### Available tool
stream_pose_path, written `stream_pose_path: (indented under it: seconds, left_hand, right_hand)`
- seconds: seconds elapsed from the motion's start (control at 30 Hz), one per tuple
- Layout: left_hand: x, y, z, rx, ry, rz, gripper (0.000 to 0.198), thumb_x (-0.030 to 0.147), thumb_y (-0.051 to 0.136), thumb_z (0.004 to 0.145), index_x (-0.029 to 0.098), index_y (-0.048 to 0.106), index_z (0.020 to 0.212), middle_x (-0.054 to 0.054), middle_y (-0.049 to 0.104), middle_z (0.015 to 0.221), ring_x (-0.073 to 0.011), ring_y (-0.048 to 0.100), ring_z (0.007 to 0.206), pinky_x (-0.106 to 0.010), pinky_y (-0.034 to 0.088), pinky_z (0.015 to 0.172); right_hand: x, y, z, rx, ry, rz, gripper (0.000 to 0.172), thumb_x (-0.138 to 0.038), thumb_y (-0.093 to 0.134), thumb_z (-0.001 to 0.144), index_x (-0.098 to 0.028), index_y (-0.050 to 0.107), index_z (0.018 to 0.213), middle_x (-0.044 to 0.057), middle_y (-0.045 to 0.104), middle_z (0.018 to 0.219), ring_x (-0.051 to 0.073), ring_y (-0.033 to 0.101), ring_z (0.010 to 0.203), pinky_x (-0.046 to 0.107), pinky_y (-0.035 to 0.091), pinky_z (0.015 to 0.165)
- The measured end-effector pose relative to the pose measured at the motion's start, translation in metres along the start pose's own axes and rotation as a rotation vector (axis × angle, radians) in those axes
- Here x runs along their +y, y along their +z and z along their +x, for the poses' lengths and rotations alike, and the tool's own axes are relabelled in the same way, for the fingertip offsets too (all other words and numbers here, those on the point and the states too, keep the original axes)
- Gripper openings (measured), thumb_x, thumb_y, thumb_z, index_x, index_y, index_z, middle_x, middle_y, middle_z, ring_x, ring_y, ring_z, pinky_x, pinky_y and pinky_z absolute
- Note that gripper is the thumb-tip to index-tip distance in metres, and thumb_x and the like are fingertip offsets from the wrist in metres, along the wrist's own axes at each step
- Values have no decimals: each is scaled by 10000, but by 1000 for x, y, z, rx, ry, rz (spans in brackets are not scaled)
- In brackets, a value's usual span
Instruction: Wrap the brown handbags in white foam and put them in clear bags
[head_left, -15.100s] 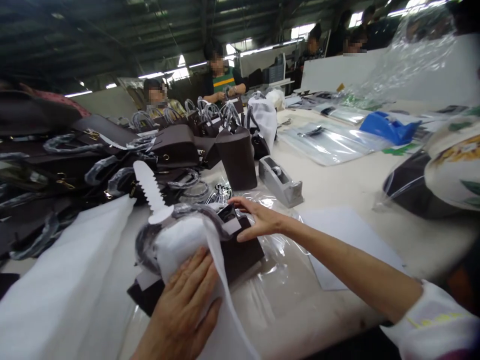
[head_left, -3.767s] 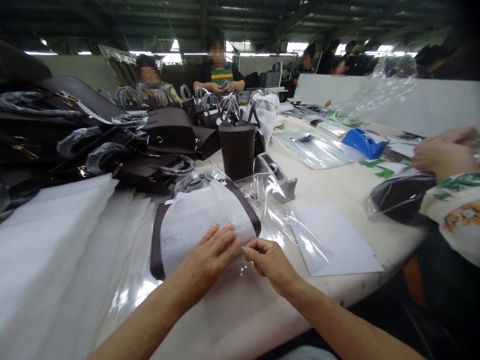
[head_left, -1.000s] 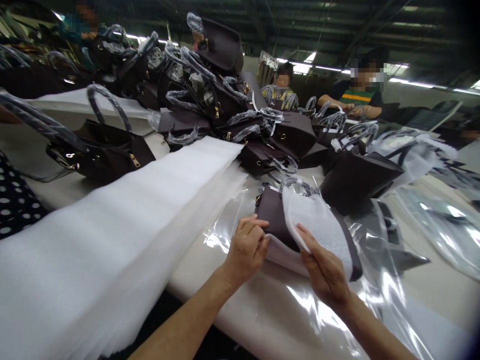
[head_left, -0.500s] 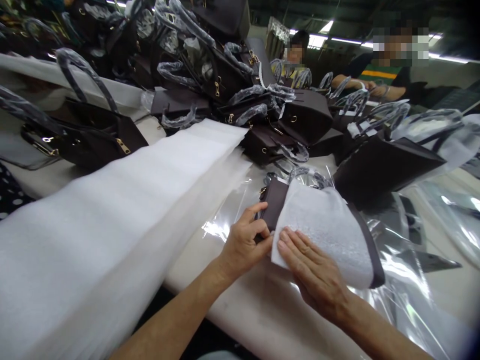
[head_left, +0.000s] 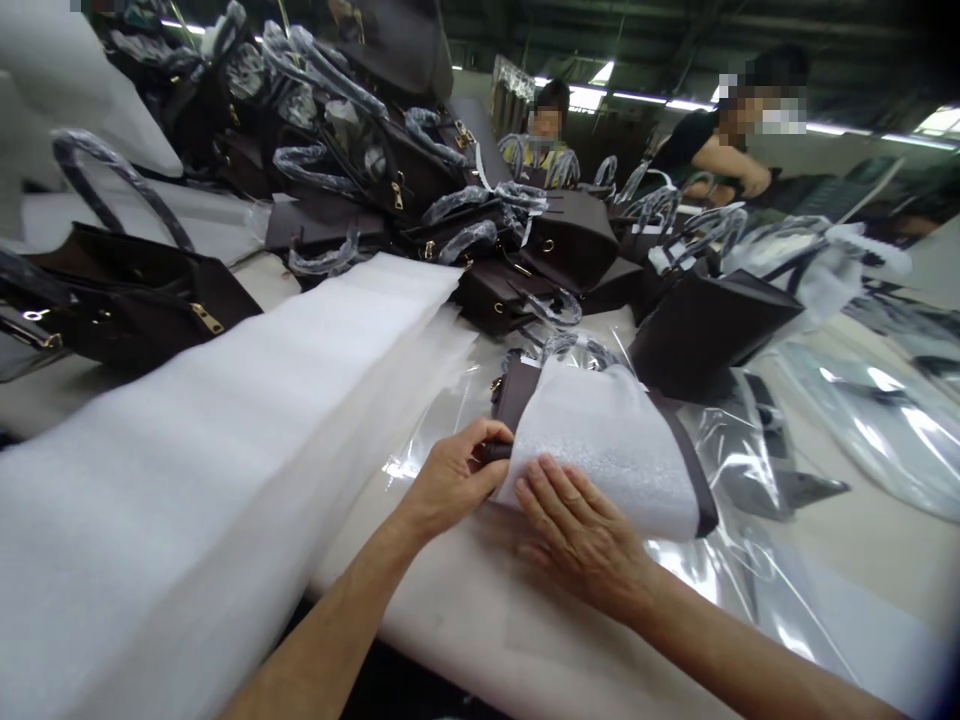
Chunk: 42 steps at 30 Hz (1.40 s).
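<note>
A dark brown handbag (head_left: pixel 515 392) lies on its side in front of me, its handles (head_left: pixel 577 348) wrapped in clear plastic. White foam sheet (head_left: pixel 607 430) covers most of its upper face, leaving dark strips at both sides. My left hand (head_left: pixel 457 480) is closed at the bag's lower left corner, thumb and fingers pinching the dark edge beside the foam. My right hand (head_left: pixel 581 530) lies flat over the foam's lower edge, fingers stretched out and holding nothing.
A long stack of white foam sheets (head_left: pixel 247 400) runs along the left. Dark handbags (head_left: pixel 375 150) are piled at the back, and another handbag (head_left: pixel 127 290) stands far left. Clear plastic bags (head_left: pixel 885 420) lie right. Two people, one with a bare arm (head_left: pixel 731 165) showing, are behind the pile.
My left fingers have closed on the bag's lower corner. My right hand stays flat, now nearer the foam's lower edge. The whole view has shifted, so the bag appears further left.
</note>
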<state>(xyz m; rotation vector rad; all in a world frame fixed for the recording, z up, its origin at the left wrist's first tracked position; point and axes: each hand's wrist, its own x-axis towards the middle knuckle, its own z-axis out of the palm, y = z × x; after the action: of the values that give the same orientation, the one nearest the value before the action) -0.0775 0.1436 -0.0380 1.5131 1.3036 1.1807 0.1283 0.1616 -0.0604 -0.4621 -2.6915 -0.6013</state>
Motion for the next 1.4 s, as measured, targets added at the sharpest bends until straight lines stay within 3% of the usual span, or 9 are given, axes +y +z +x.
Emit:
stream_pose_path:
  seconds: [0.13, 0.27, 0.37, 0.47, 0.57, 0.67, 1.07, 1.27, 1.4]
  left_hand:
    - [0, -3, -4, -131, 190, 236, 491, 258, 546, 807, 285, 427, 1283, -43, 532, 1100, -163, 539, 926, -294, 481, 817]
    - [-7, 1, -1, -111, 304, 409, 459, 197, 525, 818, 298, 466, 1262, -43, 538, 1018, -166, 548, 948, -310, 468, 858]
    - [-9, 4, 1, -48, 308, 433, 442, 201, 537, 811, 286, 487, 1242, -26, 556, 954, -148, 570, 863, -288, 493, 789]
    - [-9, 5, 2, -28, 318, 460, 432, 206, 545, 804, 285, 503, 1227, -9, 551, 889, -134, 567, 807, -265, 497, 741]
    - [-9, 6, 2, -34, 319, 460, 424, 198, 537, 813, 282, 500, 1227, -13, 547, 921, -133, 564, 837, -260, 486, 760]
    - [-10, 7, 3, -38, 323, 447, 423, 190, 538, 816, 281, 495, 1227, -20, 551, 997, -132, 567, 870, -259, 481, 783]
    - [-10, 11, 5, -38, 347, 558, 418, 230, 553, 813, 284, 490, 1223, -26, 559, 993, -147, 583, 865, -275, 499, 761]
    - [-12, 14, 1, -42, 356, 575, 430, 214, 543, 821, 285, 464, 1238, -26, 556, 1030, -150, 583, 904, -275, 494, 779]
    - [-12, 14, 1, -36, 379, 598, 459, 206, 537, 823, 296, 436, 1261, -22, 557, 1061, -153, 580, 951, -272, 490, 810]
  right_hand:
    - [-2, 3, 1, -12, 56, 57, 589, -338, 523, 833, -26, 389, 1313, 181, 318, 1395, 306, 189, 1328, 453, 238, 1097]
    - [16, -18, 2, -11, 97, 351, 498, -227, 451, 860, -82, 379, 1331, 141, 360, 1383, 257, 222, 1325, 447, 284, 1073]
    - [38, -42, -7, 163, 377, 617, 425, -162, 382, 898, -192, 396, 1322, 82, 469, 1315, 181, 416, 1231, 378, 393, 1014]
    - [50, -50, -19, 311, 600, 575, 379, -200, 437, 900, -198, 445, 1278, 91, 494, 1287, 193, 446, 1208, 396, 396, 1011]
    - [47, -35, -24, 190, 445, 377, 435, -298, 524, 868, -165, 451, 1276, 134, 426, 1340, 249, 355, 1269, 447, 364, 1014]
    - [39, -15, -25, 124, 353, 161, 418, -342, 511, 874, -169, 481, 1254, 135, 429, 1340, 266, 357, 1264, 442, 379, 965]
    - [39, -4, -19, 368, 476, 128, 241, -87, 412, 863, -155, 570, 1032, 77, 605, 1145, 202, 513, 1123, 382, 381, 887]
    - [29, -9, -25, 250, 223, 86, 300, -144, 449, 885, -183, 521, 1173, 63, 491, 1299, 224, 364, 1263, 485, 277, 1037]
    - [16, 4, -20, 209, 234, 34, 394, -181, 422, 905, -240, 424, 1294, 1, 329, 1416, 211, 252, 1320, 447, 207, 1087]
